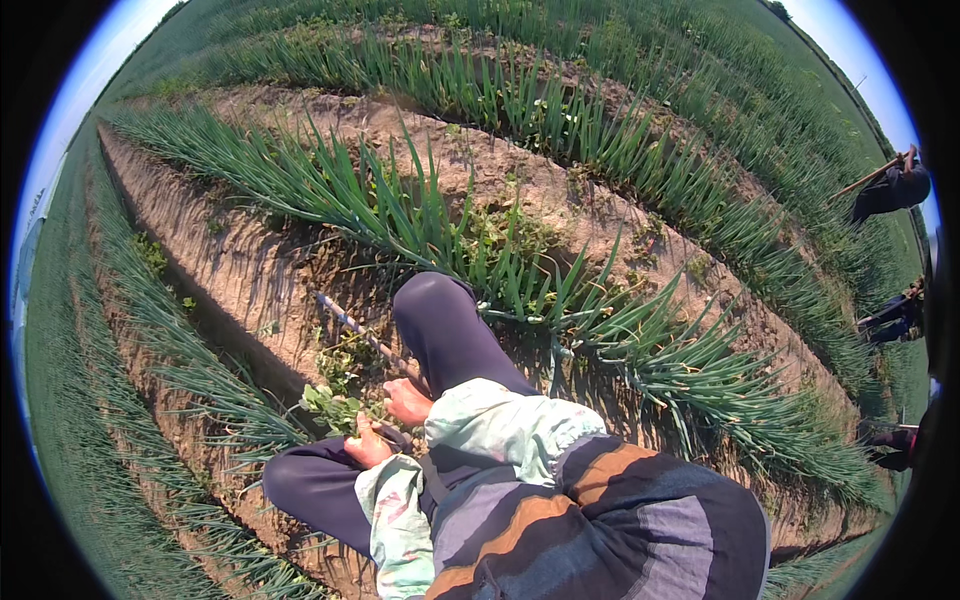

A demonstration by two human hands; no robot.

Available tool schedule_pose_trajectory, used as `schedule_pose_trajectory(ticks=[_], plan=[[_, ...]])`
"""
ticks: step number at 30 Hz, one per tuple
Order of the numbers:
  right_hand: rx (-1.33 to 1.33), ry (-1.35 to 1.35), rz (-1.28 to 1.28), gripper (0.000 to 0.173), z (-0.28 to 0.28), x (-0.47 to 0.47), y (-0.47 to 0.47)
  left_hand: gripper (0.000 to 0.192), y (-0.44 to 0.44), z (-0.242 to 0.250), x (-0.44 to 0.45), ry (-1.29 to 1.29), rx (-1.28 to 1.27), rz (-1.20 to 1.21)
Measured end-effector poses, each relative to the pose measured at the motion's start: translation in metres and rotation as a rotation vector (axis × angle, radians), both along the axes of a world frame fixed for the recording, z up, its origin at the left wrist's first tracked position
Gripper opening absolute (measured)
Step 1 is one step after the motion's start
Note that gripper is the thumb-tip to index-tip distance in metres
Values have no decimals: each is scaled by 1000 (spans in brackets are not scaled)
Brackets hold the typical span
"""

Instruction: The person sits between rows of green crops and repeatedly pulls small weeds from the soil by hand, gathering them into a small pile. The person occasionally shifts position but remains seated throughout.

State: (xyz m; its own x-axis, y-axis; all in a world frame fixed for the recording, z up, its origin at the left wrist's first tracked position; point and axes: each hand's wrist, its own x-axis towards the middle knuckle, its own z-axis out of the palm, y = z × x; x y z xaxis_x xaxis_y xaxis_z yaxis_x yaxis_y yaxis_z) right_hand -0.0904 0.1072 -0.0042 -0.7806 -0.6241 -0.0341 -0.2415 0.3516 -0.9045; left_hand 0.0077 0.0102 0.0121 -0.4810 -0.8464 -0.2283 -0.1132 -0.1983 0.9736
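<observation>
My left hand is low between my bent knees, its thumb up against a leafy green weed that it seems to grip. Just above it my right hand has its fingers curled, with the palm side hidden. A thin wooden handle slants across the soil and passes behind the right hand, by my knee. Whether that hand grips the handle does not show. Below the right hand lies a dark object, partly covered and too unclear to name.
A row of green onions runs past my right knee, with low weeds among it. Bare soil ridges and more onion rows lie around. Several people stand at far right, one person holding a long pole.
</observation>
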Motion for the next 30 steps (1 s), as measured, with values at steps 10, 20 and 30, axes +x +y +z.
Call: schedule_pose_trajectory(ticks=[10, 20, 30], plan=[[-268, -937, 55, 13, 23, 0, -1, 40, -2, -3, 5, -103, 317, -83], [-92, -801, 160, 12, 35, -11, 2, 44, -12, 3, 9, -6, 323, -123], [-60, 46, 195, 20, 31, 6, 5, 17, -13, 3, 8, -34, 323, -301]])
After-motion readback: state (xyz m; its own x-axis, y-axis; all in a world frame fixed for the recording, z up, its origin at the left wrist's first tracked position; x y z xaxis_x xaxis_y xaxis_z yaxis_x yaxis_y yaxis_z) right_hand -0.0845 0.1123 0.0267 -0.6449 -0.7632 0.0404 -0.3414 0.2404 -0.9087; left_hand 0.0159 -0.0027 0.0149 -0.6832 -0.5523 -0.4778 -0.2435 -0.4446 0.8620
